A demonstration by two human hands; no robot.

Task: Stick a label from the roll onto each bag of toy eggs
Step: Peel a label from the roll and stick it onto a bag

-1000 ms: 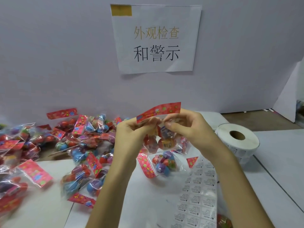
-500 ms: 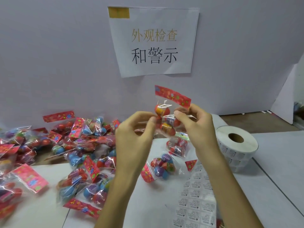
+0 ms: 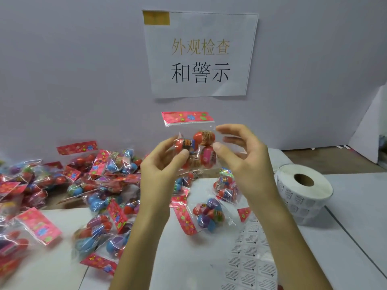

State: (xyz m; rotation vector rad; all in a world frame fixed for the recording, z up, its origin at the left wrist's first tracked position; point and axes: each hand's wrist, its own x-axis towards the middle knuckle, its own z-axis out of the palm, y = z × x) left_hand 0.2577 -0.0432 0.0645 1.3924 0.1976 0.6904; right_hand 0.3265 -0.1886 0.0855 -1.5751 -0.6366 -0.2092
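Head view: two hands [image 3: 161,170] [image 3: 247,162] hold one bag [image 3: 195,150] (upright).

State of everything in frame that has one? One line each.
bag: held upright above table
left grip: pinches bag's lower left
right grip: holds bag's right edge
roll: lying flat, partly unwound
strip: flat on table, labels on it
pile: bags loose on table

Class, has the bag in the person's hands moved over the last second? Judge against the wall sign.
Yes. The held bag has risen toward the wall sign, its red header now level on top.
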